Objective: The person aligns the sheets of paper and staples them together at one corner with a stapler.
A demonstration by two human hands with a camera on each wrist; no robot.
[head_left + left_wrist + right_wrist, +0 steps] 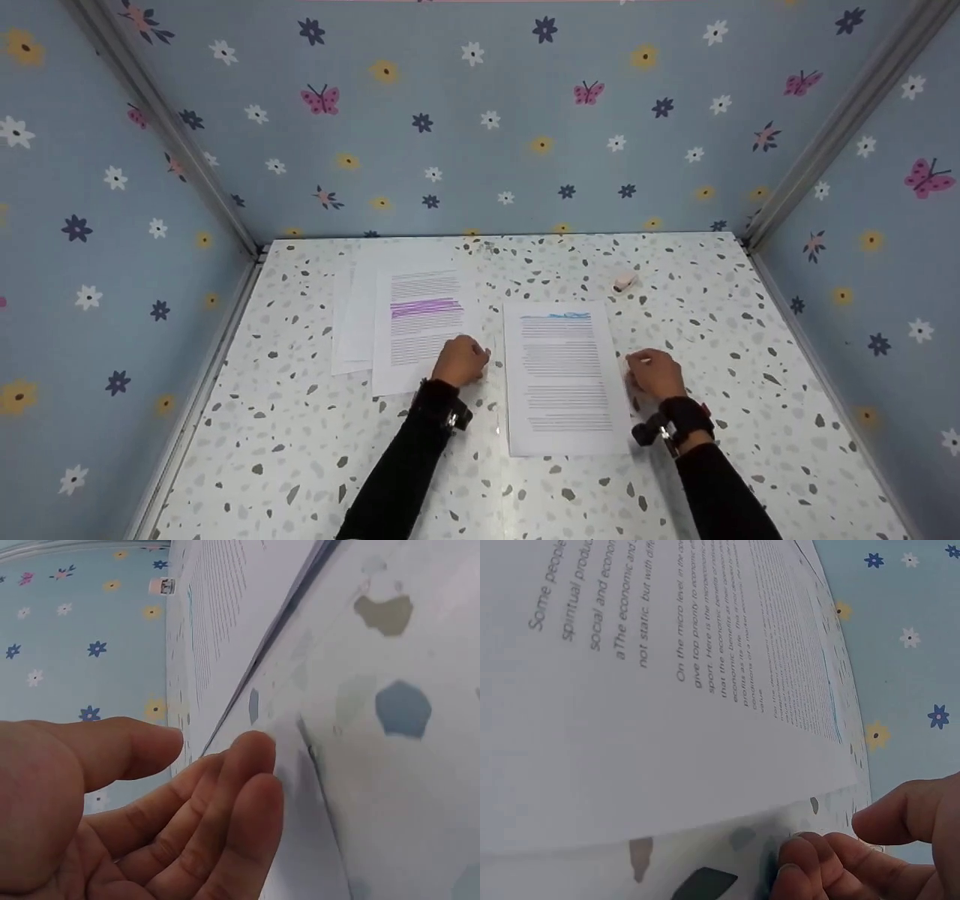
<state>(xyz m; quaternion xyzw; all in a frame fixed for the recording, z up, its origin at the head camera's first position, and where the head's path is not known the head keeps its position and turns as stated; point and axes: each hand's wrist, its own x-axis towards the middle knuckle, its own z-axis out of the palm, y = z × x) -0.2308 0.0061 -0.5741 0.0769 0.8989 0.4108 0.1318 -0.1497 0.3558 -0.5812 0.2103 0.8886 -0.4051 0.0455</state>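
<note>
A printed sheet (564, 379) with a blue-marked heading lies flat between my hands; the right wrist view shows its text (667, 690) close up. Left of it lies a small pile of sheets (418, 326), the top one with purple-marked lines. My left hand (461, 360) rests at that pile's lower right corner. In the left wrist view the left hand (217, 750) has loosely curled fingers, the thumb apart, nothing held. My right hand (655, 373) sits against the blue-marked sheet's right edge. The right hand's fingertips (802, 855) curl down onto the table beside the paper.
The speckled white tabletop (300, 450) is walled on three sides by blue flowered panels (480, 127). A small pink-and-white object (624, 281) lies near the back right, also seen as a small object (161, 586) past the sheet.
</note>
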